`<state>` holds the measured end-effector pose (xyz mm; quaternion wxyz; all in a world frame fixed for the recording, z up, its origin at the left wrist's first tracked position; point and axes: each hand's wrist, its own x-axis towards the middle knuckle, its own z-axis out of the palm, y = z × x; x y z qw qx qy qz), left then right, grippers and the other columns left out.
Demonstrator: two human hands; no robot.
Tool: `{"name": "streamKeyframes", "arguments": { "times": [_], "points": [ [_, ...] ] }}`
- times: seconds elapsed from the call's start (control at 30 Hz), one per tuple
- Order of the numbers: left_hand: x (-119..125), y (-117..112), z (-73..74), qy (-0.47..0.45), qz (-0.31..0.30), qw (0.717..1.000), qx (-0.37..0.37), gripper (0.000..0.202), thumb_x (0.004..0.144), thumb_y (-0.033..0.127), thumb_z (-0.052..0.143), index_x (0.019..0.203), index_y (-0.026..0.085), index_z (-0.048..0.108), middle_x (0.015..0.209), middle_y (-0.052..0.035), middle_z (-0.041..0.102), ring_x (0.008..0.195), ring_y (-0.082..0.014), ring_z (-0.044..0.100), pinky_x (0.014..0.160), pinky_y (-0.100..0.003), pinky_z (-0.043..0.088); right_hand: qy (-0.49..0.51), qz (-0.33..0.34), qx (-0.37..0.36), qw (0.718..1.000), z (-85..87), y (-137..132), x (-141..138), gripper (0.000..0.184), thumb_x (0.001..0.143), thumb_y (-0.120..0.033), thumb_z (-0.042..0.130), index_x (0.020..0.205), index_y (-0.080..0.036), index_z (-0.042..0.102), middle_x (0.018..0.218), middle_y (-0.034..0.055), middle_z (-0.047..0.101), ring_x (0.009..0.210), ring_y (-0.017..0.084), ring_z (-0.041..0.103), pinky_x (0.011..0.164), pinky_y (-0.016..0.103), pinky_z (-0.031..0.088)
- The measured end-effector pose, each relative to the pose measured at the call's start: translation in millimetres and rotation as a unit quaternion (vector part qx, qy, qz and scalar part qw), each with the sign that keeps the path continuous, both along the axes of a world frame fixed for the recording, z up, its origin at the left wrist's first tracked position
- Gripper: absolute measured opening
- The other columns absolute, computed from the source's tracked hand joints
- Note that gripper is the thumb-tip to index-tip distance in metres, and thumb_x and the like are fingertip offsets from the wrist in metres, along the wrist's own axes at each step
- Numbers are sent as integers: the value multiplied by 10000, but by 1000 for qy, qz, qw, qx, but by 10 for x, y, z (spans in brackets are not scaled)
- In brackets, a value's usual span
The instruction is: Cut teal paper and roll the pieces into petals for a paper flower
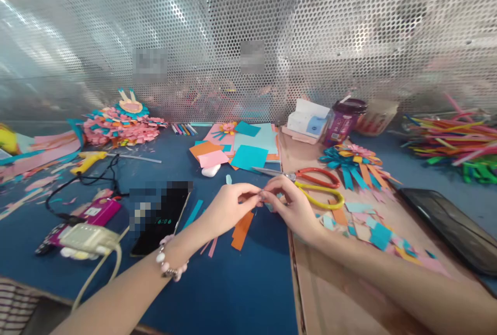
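Observation:
Over the middle of the blue table, my left hand (235,203) and my right hand (289,203) meet fingertip to fingertip. Both are closed in a pinch; whatever lies between the fingers is too small and covered to name. Just beyond my right hand lie scissors (316,177) with one red and one yellow handle loop. Orange paper strips (242,231) lie below the fingertips. Past the hands are a blue paper square (249,157), an orange sheet (205,149) and a pink sheet (213,159). A blue strip (193,213) rests left of my left wrist.
A phone (176,205), a yellow glue gun (88,162) and a white charger (86,239) with cables are on the left. Paper scraps (378,234) and a paper-strip flower (355,161) lie right, near a dark case (446,226). A purple cup (344,121) stands before the perforated metal panel (248,24).

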<state>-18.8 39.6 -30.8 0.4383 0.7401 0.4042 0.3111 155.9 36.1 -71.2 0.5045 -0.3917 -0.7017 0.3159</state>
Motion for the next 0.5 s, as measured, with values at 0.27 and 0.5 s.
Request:
{"name": "streamKeyframes", "arguments": {
  "times": [0.27, 0.5],
  "points": [
    [24, -43, 1, 19, 18, 998, 55, 227, 851, 268, 527, 981, 152, 673, 874, -61, 712, 825, -182, 666, 769, -291, 518, -21, -16, 53, 998, -5, -15, -4, 82, 875, -286, 544, 910, -224, 586, 907, 44, 554, 795, 158, 566, 650, 291, 523],
    [26, -53, -26, 24, 20, 996, 84, 223, 855, 285, 511, 968, 180, 672, 893, -58, 707, 821, -193, 659, 786, -322, 517, -26, -33, 93, 995, 20, -51, 13, 96, 879, -282, 533, 883, -223, 609, 915, 51, 545, 837, 172, 562, 736, 336, 512]
  ]
}}
